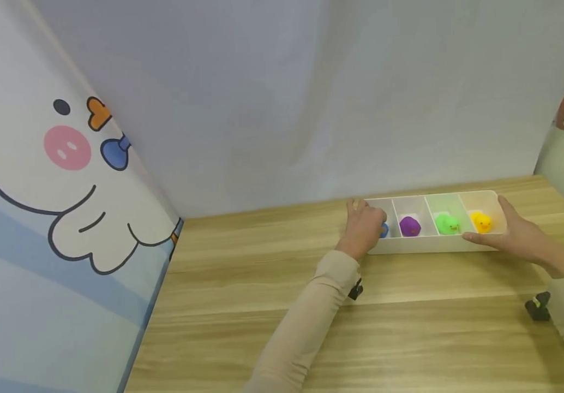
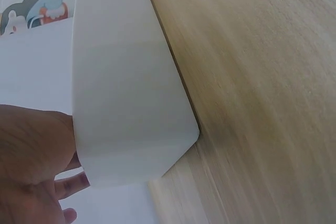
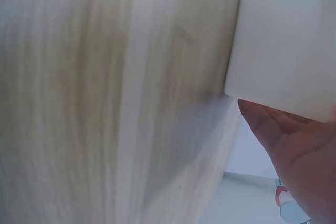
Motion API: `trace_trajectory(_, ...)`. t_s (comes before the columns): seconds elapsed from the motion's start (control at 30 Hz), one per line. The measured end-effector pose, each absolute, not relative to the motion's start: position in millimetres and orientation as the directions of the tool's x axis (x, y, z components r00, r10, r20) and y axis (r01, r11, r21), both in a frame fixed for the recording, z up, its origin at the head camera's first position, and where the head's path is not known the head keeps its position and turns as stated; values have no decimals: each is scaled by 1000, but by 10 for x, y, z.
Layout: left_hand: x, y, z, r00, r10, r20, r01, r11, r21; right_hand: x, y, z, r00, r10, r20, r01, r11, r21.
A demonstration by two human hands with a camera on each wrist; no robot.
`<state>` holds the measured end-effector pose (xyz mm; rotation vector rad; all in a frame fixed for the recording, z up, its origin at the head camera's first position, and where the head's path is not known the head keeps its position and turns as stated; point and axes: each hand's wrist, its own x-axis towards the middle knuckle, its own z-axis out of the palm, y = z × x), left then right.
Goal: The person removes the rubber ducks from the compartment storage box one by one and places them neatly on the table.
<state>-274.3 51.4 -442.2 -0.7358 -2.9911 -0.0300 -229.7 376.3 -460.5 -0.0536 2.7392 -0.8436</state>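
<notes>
White divided box (image 1: 419, 245) sits on the wooden tabletop (image 1: 262, 273) between the fingers of both hands. At its right end, the right hand (image 1: 522, 234) grips it, thumb along the near wall and other fingers toward the far corner. The left hand (image 1: 362, 226) bends over the left end; just beside its fingers, in the leftmost compartment, lies a partly hidden blue toy (image 1: 384, 230). Whether those fingers pinch toy or wall, I cannot tell. Farther from them come a purple toy (image 1: 410, 226), a green duck (image 1: 446, 224) and, nearest the right fingers, a yellow duck (image 1: 481, 222), each in its own compartment. The step in hand seems to be work at the left compartment while the right hand steadies the box. The next move probably calls for a firm right grip and light left fingers.
</notes>
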Motion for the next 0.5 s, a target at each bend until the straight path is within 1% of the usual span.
trace_trajectory(0.3,-2704,428,-4417,-871,476,122,481,877,11,-2272,3725,-4628,-963,-98,-251,67,816,-574)
trace_trajectory(0.43,-2679,345,-4385,-873,463,151,473,880,34,-2288,3700,-4636,-961,-110,-254,68,796,-602)
trace_trajectory(0.5,-2656,297,-4347,-875,457,159,471,880,67,-2296,3681,-4642,-961,-113,-254,69,787,-613)
